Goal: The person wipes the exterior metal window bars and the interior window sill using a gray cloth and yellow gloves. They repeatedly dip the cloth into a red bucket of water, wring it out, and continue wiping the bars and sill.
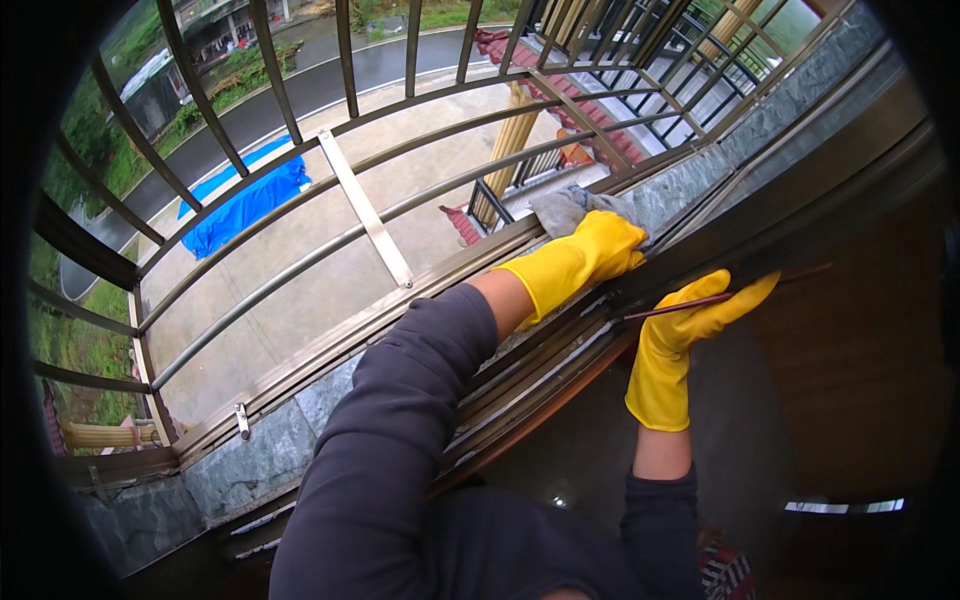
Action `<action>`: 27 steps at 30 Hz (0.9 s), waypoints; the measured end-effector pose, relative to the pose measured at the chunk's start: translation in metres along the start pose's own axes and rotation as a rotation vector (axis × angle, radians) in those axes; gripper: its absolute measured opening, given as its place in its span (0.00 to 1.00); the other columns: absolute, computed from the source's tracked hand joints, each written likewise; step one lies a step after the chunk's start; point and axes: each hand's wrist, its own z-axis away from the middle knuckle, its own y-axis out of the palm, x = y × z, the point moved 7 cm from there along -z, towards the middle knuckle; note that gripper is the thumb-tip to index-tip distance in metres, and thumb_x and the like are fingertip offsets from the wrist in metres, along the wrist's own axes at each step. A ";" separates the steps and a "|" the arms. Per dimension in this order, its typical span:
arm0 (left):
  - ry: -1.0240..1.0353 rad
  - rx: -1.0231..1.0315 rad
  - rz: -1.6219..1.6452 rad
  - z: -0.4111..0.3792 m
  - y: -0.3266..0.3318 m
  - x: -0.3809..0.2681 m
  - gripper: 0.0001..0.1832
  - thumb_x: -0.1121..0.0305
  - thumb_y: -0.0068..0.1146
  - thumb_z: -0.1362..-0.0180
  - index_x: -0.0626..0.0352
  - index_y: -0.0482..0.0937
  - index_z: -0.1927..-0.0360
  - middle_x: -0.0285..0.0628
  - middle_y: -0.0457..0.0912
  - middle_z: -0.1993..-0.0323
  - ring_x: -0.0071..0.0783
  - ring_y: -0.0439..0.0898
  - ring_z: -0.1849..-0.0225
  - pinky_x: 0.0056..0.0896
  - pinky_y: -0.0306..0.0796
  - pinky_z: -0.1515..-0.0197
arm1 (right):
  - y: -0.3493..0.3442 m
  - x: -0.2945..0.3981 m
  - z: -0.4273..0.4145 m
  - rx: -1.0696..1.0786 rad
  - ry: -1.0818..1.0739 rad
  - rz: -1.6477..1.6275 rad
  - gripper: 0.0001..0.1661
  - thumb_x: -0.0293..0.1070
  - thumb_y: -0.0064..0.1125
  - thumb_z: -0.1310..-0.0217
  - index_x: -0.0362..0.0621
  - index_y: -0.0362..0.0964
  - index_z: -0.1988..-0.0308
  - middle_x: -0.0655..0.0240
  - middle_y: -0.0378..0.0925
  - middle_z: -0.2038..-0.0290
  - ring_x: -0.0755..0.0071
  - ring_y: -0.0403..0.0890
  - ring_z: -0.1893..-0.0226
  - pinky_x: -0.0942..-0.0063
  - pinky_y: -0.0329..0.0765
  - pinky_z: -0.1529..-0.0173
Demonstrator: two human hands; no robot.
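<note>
My left hand [592, 247], in a yellow rubber glove, is closed on a crumpled grey cloth [559, 212]. It presses the cloth against the grey stone sill [675, 187] outside the window track. My right hand [686, 319], gloved alike, is lower and further right, on the dark inner side of the window frame. A thin reddish-brown rod [688, 304] lies across its palm, between thumb and fingers. One end of the rod is close to the metal window tracks [555, 367]; the other runs past the fingers into shadow.
A barred metal window guard [360, 232] encloses the outer side, with a pale metal strap [367, 210] across its rails. Below lie a concrete yard [300, 300], a blue tarpaulin [247, 202] and a road [390, 64]. A small metal bracket [241, 421] stands by the sill.
</note>
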 end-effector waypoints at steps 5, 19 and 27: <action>0.015 0.159 -0.057 0.073 -0.026 -0.014 0.10 0.59 0.56 0.46 0.53 0.79 0.71 0.50 0.78 0.82 0.53 0.80 0.75 0.49 0.73 0.71 | 0.000 -0.003 0.001 -0.020 -0.014 0.005 0.28 0.32 0.42 0.26 0.26 0.51 0.35 0.40 0.61 0.36 0.46 0.68 0.38 0.63 0.63 0.35; -0.572 1.106 -0.033 0.377 -0.192 -0.038 0.13 0.58 0.63 0.51 0.42 0.85 0.61 0.38 0.85 0.67 0.41 0.82 0.64 0.39 0.73 0.60 | -0.001 -0.006 -0.001 0.028 0.078 -0.153 0.31 0.36 0.42 0.26 0.23 0.50 0.35 0.37 0.59 0.36 0.39 0.65 0.36 0.57 0.60 0.33; -1.029 0.678 -0.545 0.416 -0.327 -0.031 0.12 0.64 0.60 0.63 0.57 0.85 0.73 0.42 0.84 0.71 0.39 0.83 0.65 0.35 0.75 0.62 | -0.014 -0.018 -0.008 0.014 0.140 -0.201 0.30 0.35 0.46 0.29 0.32 0.54 0.34 0.46 0.65 0.38 0.45 0.69 0.39 0.58 0.62 0.35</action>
